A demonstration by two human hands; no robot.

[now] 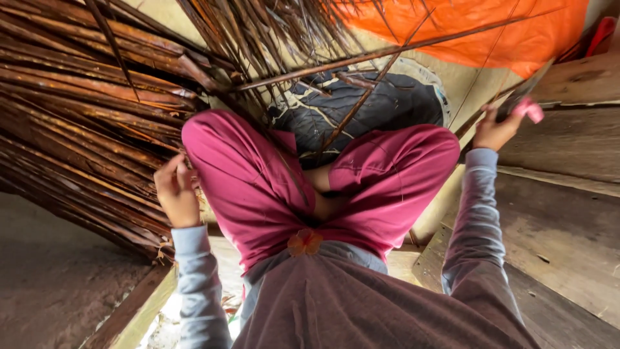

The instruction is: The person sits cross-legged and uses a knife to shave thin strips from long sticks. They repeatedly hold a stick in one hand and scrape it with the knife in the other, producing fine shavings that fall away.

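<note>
the person sits with both knees up, in pink trousers [258,187]. the left hand [175,190] is by the left knee, right at the edge of a big pile of long brown dry leaf strips [77,110]. its fingers are curled in and seem to pinch one thin strip from the pile, but i cannot see clearly what is between them.

the right hand [496,129] is up and out past the right knee. it is closed tight around a knife [526,90] with a pink handle. the dark blade points up and away, toward the orange sheet [478,26]. a long thin brown stick [387,52] runs across from the pile toward the knife. i cannot tell if the blade touches it.

more thin sticks hang down in the middle, over a dark cloth with pale lines [381,103] that lies past the knees. both arms are in pale blue sleeves [478,213]. a small orange flower shape [305,242] sits on the clothes, low between the legs. grey wooden boards [568,213] lie on the right side.
</note>
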